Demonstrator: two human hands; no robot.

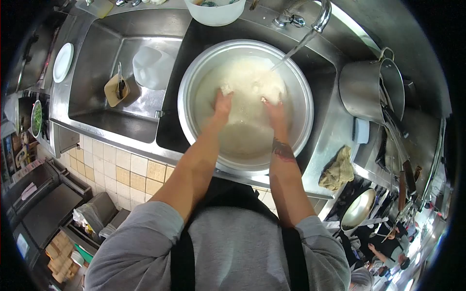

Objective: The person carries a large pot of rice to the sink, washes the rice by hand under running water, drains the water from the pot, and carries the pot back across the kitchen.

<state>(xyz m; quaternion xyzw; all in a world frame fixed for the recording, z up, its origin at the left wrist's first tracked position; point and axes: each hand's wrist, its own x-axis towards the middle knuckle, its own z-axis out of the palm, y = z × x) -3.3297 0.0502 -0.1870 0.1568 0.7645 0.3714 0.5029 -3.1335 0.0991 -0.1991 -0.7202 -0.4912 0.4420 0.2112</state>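
A wide metal bowl [186,87] stands in the right sink basin, filled with cloudy white water and pale grains that look like rice [252,72]. My left hand [223,103] is dipped in at the left of the middle, with a white clump of rice at its curled fingers. Farther right, my right hand [275,109] reaches into the same water. Grains cling near its thumb, and the cloudy water hides most of its fingers. From the faucet [321,22], a stream of water runs into the bowl near my right hand.
The left basin [111,104] holds a translucent plastic jug [153,68] and a tan container [116,92] with a utensil. A white tub [216,12] sits behind the bowl. At right are a tall pot [361,92], a crumpled cloth [338,169] and a pan [358,209]. People stand at lower right.
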